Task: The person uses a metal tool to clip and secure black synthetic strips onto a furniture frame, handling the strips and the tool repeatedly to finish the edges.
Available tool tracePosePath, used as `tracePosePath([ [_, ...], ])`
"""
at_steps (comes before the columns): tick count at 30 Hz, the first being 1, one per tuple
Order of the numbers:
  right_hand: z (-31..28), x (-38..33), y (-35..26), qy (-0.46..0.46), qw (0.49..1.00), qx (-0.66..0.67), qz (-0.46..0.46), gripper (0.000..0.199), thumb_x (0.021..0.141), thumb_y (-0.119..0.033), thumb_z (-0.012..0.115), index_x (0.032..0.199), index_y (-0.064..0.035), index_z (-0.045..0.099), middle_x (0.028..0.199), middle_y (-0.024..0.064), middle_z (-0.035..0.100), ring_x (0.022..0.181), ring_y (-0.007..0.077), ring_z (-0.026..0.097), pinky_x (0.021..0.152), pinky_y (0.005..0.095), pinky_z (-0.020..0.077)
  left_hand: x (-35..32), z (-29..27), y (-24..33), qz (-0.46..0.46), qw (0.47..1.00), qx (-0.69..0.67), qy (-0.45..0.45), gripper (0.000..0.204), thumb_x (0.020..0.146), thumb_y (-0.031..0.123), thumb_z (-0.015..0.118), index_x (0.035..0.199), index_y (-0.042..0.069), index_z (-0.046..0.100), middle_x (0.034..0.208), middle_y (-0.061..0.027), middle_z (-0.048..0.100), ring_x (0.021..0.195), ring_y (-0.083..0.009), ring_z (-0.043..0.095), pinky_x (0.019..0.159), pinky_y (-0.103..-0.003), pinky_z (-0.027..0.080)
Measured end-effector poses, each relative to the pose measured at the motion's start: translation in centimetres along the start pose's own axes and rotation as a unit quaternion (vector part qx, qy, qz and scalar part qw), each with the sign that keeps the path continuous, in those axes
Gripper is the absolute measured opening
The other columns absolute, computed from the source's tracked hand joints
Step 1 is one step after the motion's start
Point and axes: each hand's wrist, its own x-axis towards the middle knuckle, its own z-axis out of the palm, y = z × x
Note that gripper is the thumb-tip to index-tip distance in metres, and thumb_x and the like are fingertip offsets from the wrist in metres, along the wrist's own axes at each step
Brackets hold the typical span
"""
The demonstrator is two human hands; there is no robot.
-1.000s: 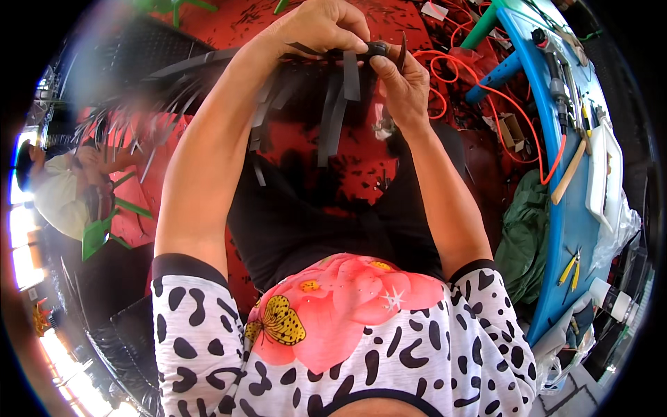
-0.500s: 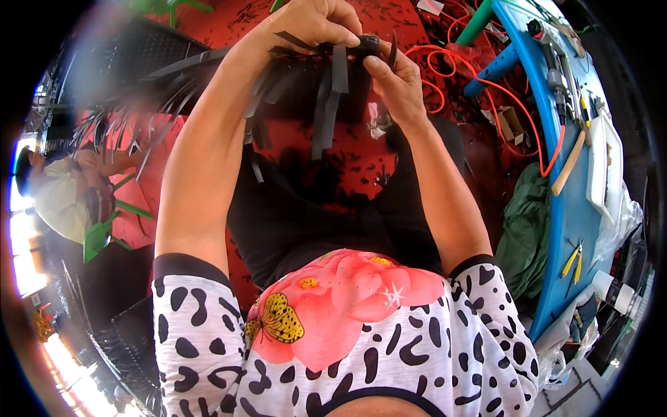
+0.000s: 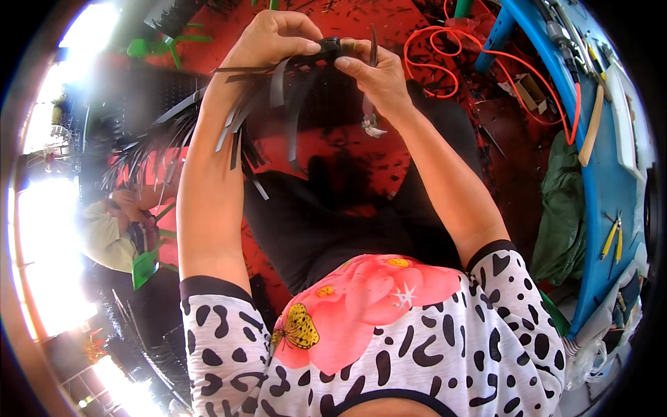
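1. Counted two bare hands near twelve o'clock: left hand (image 3: 274, 43) short of it, right hand (image 3: 383, 80) just past it.
2. Counted one compact black piece (image 3: 329, 47) between both, at twelve, and one dark curved tool (image 3: 373, 47), upright in the right hand.
3. Saw left thumb and fingertips pinched at the piece's left end, right thumb and finger clamped on its right end.
4. Counted two green seats (image 3: 146, 267), near nine and between ten and eleven; one person (image 3: 108, 233) at nine; one small carton (image 3: 531, 92) at two; one pair of yellow-handled pliers (image 3: 607, 243) past three.
5. Found the blue table (image 3: 603, 208) edge curving from past one to four, well apart from the right hand; nearer, a looped red cord (image 3: 577, 115). Found open room over red floor (image 3: 379, 167), below the piece.
6. Saw many narrow black strips (image 3: 279, 83), too overlapped to count, drooping from eleven to ten, either side of the left forearm (image 3: 215, 181): flat, some glossy grey.
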Motion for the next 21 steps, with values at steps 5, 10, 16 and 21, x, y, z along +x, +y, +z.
tracePosePath([
  [5, -0.3, 0.3, -0.1, -0.013, 0.999, 0.041, 0.015, 0.029, 0.081, -0.021, 0.070, 0.102, -0.0011, 0.064, 0.089, -0.0022, 0.063, 0.082, 0.0049, 0.055, 0.075, 0.0195, 0.0427, -0.1, 0.5, 1.7, -0.042, 0.999, -0.033, 0.002, 0.020, 0.082, 0.014, 0.063, 0.095, -0.001, 0.062, 0.078, -0.0022, 0.063, 0.069, -0.0059, 0.057, 0.064, -0.019, 0.046],
  [10, 0.1, 0.5, -0.4, -0.012, 0.999, 0.029, 0.026, 0.030, 0.083, -0.022, 0.068, 0.103, -0.0002, 0.063, 0.090, -0.0015, 0.064, 0.083, 0.0048, 0.055, 0.076, 0.0192, 0.0428, 0.3, 0.3, 1.6, -0.097, 0.993, -0.067, 0.028, 0.020, 0.086, 0.018, 0.060, 0.092, -0.001, 0.062, 0.073, -0.0018, 0.061, 0.063, -0.0055, 0.056, 0.057, -0.019, 0.046],
  [16, 0.4, 0.7, -0.4, -0.025, 0.999, 0.024, 0.008, 0.029, 0.082, -0.022, 0.069, 0.101, -0.0004, 0.063, 0.086, -0.0018, 0.064, 0.080, 0.0041, 0.054, 0.074, 0.0191, 0.0426, 0.3, 0.4, 1.6, -0.067, 0.997, -0.041, -0.008, 0.019, 0.088, 0.019, 0.060, 0.092, 0.000, 0.062, 0.073, -0.0007, 0.061, 0.062, -0.0050, 0.057, 0.056, -0.018, 0.046],
  [21, 0.6, 0.9, -0.3, -0.012, 0.999, -0.037, -0.009, 0.032, 0.080, -0.026, 0.071, 0.097, -0.0002, 0.064, 0.078, -0.0023, 0.062, 0.072, 0.0036, 0.053, 0.068, 0.0199, 0.0434, 0.0, 0.5, 1.7, -0.060, 0.996, -0.064, 0.003, 0.018, 0.086, 0.017, 0.061, 0.092, 0.000, 0.062, 0.075, -0.0014, 0.063, 0.064, -0.0051, 0.058, 0.058, -0.018, 0.047],
])
